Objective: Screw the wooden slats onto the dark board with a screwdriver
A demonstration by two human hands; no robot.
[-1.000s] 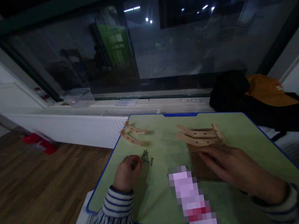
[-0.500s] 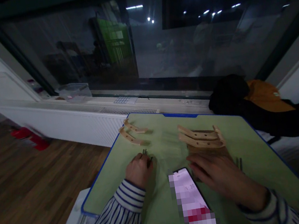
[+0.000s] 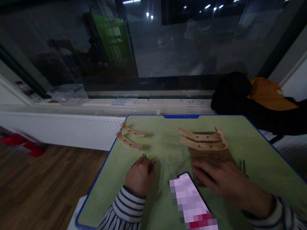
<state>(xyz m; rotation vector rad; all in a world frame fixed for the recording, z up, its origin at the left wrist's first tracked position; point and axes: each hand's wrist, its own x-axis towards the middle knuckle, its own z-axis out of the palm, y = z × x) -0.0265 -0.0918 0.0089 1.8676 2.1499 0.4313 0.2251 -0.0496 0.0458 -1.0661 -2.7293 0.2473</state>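
My left hand [image 3: 140,176] is closed low over the green tabletop [image 3: 166,201], its fingers curled around a thin dark metal rod [image 3: 154,162]. More thin rods [image 3: 144,156] stick out just beyond the knuckles; whether they are held or lying there is unclear. My right hand [image 3: 223,179] lies over the near part of a brown wooden board [image 3: 205,155], fingers together and gripping its left side. Two pale curved wooden strips [image 3: 202,146] with holes rest along the board's far part, and a short upright piece [image 3: 222,135] meets their right end.
Two similar curved strips [image 3: 130,141] lie at the table's far left. A lit phone [image 3: 194,197] sits between my hands, and dark rods [image 3: 243,167] lie right of my right hand. Beyond are a radiator [image 3: 64,120], a clear plastic box [image 3: 69,95], an orange cap [image 3: 271,93] and a fire extinguisher [image 3: 22,145].
The view has shifted slightly, so the table sits a little further left and higher. Both hands keep almost the same place and pose on the table.
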